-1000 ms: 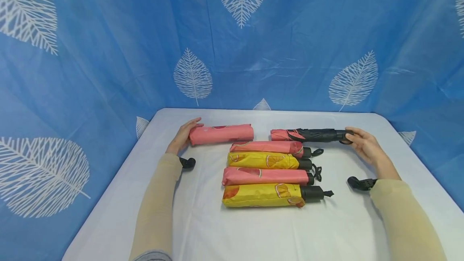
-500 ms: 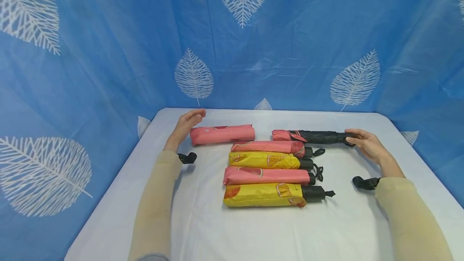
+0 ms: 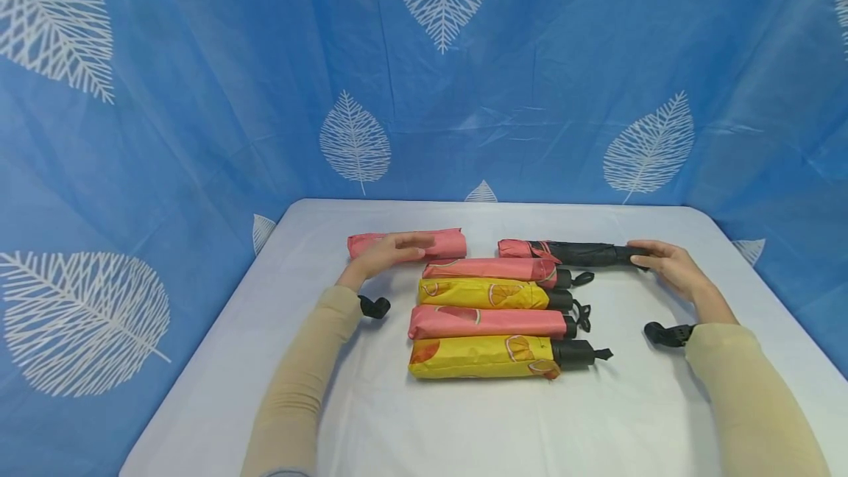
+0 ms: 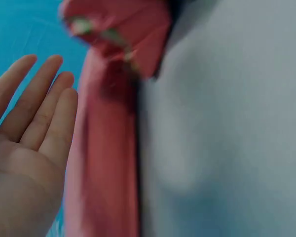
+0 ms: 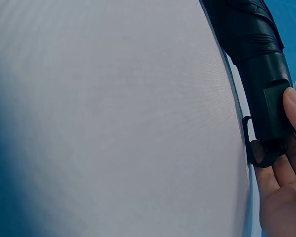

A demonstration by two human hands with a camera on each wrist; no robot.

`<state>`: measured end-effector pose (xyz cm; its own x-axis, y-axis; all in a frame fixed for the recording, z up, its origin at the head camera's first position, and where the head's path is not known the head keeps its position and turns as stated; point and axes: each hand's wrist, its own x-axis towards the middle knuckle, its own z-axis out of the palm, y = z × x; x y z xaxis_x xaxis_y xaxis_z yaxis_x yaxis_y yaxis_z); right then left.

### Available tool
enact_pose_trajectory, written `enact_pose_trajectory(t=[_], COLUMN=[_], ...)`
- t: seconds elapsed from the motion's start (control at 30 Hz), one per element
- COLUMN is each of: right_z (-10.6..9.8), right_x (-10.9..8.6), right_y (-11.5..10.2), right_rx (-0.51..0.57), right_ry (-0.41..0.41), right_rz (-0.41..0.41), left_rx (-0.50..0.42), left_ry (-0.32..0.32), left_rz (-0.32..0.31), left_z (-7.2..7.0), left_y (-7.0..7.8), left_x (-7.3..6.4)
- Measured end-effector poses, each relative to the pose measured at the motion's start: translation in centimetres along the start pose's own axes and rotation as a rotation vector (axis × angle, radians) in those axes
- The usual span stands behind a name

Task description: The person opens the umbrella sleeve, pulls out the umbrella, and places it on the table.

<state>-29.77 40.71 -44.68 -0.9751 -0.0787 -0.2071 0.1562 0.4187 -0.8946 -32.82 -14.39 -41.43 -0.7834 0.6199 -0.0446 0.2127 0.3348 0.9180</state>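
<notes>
I take my bearings from the front yellow umbrella [image 3: 480, 357], lying on the white bench [image 3: 464, 433] with its black handle toward its right. My right hand [image 3: 677, 269] is well behind it and to its right, pinching the handle of a dark umbrella [image 3: 573, 253]. In the right wrist view I see the thumb on one side of that handle and the fingers curled behind it, beside a black strap [image 5: 264, 162] at its end. The dark umbrella lies on the bench behind and to the right of my landmark, its pink-covered end pointing left.

My left hand [image 3: 386, 254] is behind the landmark, toward its left, with the fingers extended and gripping nothing. In the head view it overlaps a pink roll [image 3: 447, 243], which lies farther back than the hand; I can't tell whether they touch. The left wrist view is blurred on the pink cloth beside the palm.

Close behind my landmark lies a pink umbrella [image 3: 486, 322], then a rear yellow umbrella [image 3: 480, 294], then a rear pink umbrella [image 3: 483, 269], all with handles to the right. A blue curtain [image 3: 517, 94] with white leaves rises behind everything.
</notes>
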Motion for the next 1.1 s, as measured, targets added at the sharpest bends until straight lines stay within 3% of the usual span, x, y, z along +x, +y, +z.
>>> enact_pose_trajectory(t=[0.1, 0.37, 0.53, 0.7, 0.9, 1.1], right_z=[0.1, 0.3, 0.2, 0.2, 0.1, 0.1], right_x=[0.0, 0.2, 0.2, 0.1, 0.0, 0.0], right_y=[0.0, 0.4, 0.3, 0.2, 0.3, 0.5], right_rx=[-0.012, -0.027, -0.019, -0.007, 0.001, 0.009], right_ry=[0.007, 0.008, 0.018, 0.014, 0.014, 0.012], right_rz=[0.003, -0.003, -0.009, 0.002, 0.010, 0.007], left_rx=[0.019, 0.072, 0.083, 0.187, 0.251, 0.183], left_ry=[-0.010, -0.084, -0.114, -0.134, -0.108, -0.032], left_rz=[-0.036, -0.056, -0.067, -0.056, -0.012, 0.005], left_z=[1.0, 2.4, 3.0, 3.4, 4.1, 4.5], left_y=[-0.3, -1.7, -1.7, -1.4, -1.4, -1.7], left_x=[0.5, 1.5, 2.0, 2.5, 3.0, 3.2])
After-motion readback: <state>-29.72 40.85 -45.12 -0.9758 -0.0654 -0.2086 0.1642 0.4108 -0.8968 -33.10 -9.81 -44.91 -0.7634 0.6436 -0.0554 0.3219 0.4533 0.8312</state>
